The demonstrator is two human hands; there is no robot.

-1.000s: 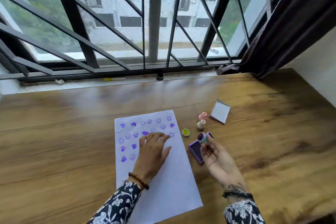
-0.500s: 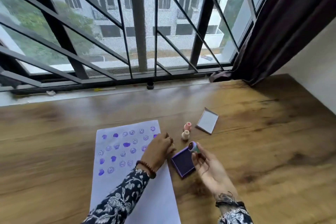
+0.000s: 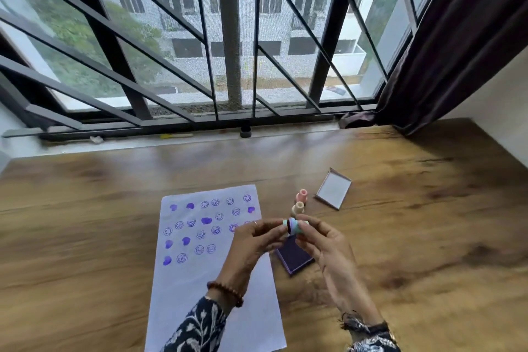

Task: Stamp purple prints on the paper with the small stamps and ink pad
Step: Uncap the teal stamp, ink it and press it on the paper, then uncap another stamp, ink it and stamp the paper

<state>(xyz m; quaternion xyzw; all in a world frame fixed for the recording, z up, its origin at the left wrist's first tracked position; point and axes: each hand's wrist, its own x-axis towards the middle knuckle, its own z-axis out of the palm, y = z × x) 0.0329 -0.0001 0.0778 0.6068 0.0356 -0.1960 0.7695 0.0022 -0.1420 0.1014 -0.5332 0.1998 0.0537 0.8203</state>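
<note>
Both hands up over the bench (image 3: 400, 208), meeting just above the ink pad. Left hand (image 3: 251, 246) and right hand (image 3: 325, 248) each pinch the same small stamp (image 3: 293, 226) from opposite sides, fingertips closed on it; I read a teal body with a dark, inked face, but motion blur keeps me from telling whether it is one piece or two. The stamp is held in the air, not touching paper or pad.

Ink pad (image 3: 294, 257): open purple square, flat on the wood, just right of the paper's edge and partly hidden under the hands. Its lid (image 3: 333, 188) lies apart, farther back and to the right, pale inside facing up.

Two more small stamps stand upright between pad and lid: a pink one (image 3: 301, 196) and a cream one (image 3: 298, 208), close together, the cream one nearer me.

Paper (image 3: 200, 294): white sheet, long side running toward me, left of the pad. Its far half carries rows of purple prints (image 3: 200, 226), smiley rings mixed with solid hearts; the near half is blank. Left forearm crosses the sheet's right edge.

Beaded bracelet (image 3: 225, 293) on the left wrist, dark band on the right, floral sleeves on both.
</note>
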